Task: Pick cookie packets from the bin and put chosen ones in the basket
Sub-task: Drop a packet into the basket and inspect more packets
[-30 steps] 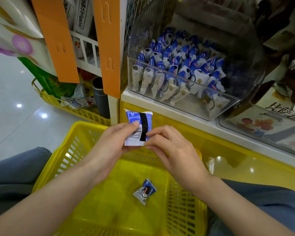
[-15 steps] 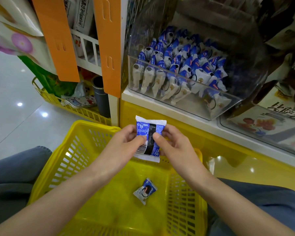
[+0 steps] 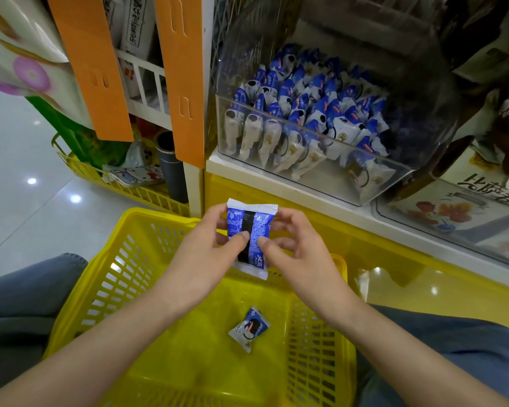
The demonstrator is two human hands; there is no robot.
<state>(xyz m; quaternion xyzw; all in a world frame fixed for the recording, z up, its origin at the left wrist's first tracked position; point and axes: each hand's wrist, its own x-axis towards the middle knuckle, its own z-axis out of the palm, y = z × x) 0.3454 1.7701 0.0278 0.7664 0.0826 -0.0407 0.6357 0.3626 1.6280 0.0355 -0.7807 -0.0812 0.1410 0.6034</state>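
Shop shelving is rising behind the far clear bin (image 3: 315,160) while the left hand (image 3: 200,254) and right hand (image 3: 300,254) are both pinching one packet (image 3: 249,236) above the basket (image 3: 124,277), apparently checking it; next, dropping it beside the packet inside (image 3: 249,329).

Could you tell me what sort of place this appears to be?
Most likely a shop aisle: a clear bin stocked with cookie packets on a shelf, a yellow shopping basket, and packaged goods hanging nearby.
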